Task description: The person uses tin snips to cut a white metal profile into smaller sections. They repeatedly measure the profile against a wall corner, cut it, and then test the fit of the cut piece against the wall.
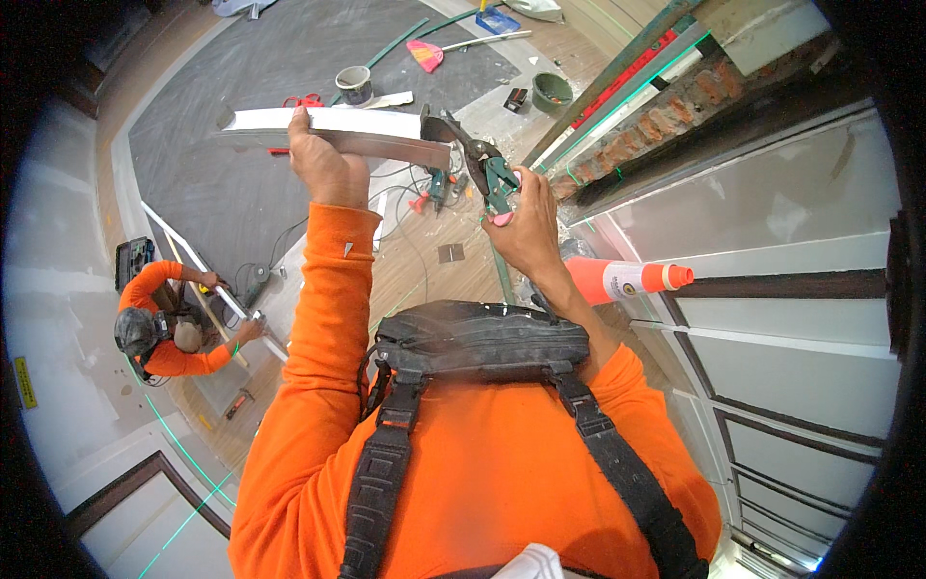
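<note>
My left hand [326,166] is closed around a long, shiny metal channel [391,148], held up roughly level in front of me. Its pale face is turned upward and its lower flange looks brownish. In my right hand [529,224] is a pair of tin snips [500,181] with green and pink grips, my fingers wrapped about the handles. The dark jaws of the snips meet the channel's right end. Whether the blades bite into the metal there I cannot tell.
At left a crouching co-worker [159,328] in orange handles a long white metal strip [193,256]. Below the channel lie a power drill [437,185] and cords. Buckets [355,85], a broom [424,55] and a dustpan [497,19] are farther off. An orange cone [617,280] stands right, near broken brickwork [666,125].
</note>
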{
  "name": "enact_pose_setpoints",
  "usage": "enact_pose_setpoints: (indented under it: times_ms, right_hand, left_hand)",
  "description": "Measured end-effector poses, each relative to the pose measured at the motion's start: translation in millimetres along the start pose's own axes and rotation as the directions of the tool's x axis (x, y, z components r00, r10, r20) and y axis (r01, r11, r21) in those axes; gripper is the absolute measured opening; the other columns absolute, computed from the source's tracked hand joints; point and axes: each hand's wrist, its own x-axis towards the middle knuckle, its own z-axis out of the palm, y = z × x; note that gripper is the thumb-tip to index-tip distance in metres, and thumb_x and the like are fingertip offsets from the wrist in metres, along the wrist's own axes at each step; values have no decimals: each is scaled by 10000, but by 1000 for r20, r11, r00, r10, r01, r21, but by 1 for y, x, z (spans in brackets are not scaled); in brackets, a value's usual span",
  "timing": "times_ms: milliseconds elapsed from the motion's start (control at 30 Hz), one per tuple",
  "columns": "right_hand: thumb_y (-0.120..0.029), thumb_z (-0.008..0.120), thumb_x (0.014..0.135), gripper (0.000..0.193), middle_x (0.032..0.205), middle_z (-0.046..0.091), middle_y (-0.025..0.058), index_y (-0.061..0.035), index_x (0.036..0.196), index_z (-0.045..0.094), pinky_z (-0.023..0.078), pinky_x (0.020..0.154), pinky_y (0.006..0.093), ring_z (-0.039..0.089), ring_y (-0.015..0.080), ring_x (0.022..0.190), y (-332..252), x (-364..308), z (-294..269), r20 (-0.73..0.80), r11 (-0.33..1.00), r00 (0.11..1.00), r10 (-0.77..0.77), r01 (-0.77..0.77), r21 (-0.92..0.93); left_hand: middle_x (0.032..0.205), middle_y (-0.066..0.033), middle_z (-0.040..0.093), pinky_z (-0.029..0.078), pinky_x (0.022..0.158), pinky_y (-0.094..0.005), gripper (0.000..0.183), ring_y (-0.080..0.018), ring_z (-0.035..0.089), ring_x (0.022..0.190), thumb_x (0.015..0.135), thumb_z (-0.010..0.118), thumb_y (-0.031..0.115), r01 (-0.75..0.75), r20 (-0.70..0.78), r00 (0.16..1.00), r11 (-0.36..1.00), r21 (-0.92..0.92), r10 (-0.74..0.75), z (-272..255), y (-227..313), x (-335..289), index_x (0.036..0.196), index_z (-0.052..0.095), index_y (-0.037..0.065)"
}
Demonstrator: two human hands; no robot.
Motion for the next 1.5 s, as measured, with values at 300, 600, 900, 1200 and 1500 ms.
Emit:
enact_pose_setpoints:
  times_ms: [300,600,900,1200,1500]
  right_hand:
    - [-158,791,693,553,1036,590,192,-27,1149,507,453,864,499,592,407,994,4,5,4,-75,999,997,8,-11,-35]
    - [-247,785,777,426,860,645,175,-37,1064,551,496,715,432,656,363,830,9,6,-4,311,972,935,171,-211,101]
    - [-250,764,794,472,905,644,159,-48,1161,547,499,709,434,659,355,812,17,-5,6,112,996,994,-16,6,90]
    - [-263,792,792,467,794,568,85,-37,1139,575,477,696,386,570,218,738,1,-20,-1,457,881,890,0,-216,421]
    - [-331,789,807,425,705,564,72,-22,1020,592,470,634,367,561,237,660,5,-17,-1,376,951,926,37,-149,272]
  left_hand:
    - [1161,-183,566,477,1025,-483,290,-310,626,1064,1017,500,186,45,9,999,999,27,-46,7,5,-9,1221,450,-14]
    - [1244,-208,553,456,1057,-494,359,-342,604,1123,1012,523,188,119,53,991,992,42,-122,-11,-2,16,1288,412,-13]
    - [1125,-104,612,493,952,-444,354,-259,611,1034,947,666,205,114,-9,993,993,25,-114,-24,-1,19,1215,561,-1]
    - [1247,-185,555,470,1017,-503,457,-324,583,1146,989,590,222,160,16,987,982,104,-163,-28,5,21,1344,424,-15]
    - [1305,-222,546,467,1035,-528,504,-354,590,1172,1011,559,253,199,60,975,965,168,-212,-26,4,12,1396,368,-12]
